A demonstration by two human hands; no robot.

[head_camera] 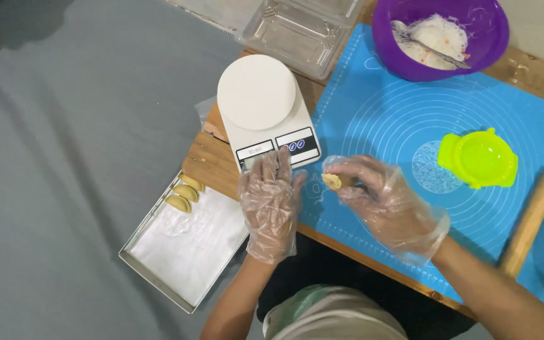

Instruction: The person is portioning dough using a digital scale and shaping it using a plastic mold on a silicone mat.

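Both my hands wear clear plastic gloves. My left hand (270, 203) lies flat with fingers spread, its fingertips touching the display end of a white kitchen scale (259, 101). My right hand (382, 201) pinches a small piece of yellowish dough (332, 181) just above the blue silicone mat (373, 107). A lime-green dumpling press (478, 158) lies open on the mat to the right of that hand.
A metal tray (184, 249) lined with white paper holds three folded dumplings (184, 192) at lower left. A purple bowl (492, 44) with white filling and a spoon sits at the back. A wooden rolling pin (530, 221) lies right; a clear plastic container (297, 31) behind the scale.
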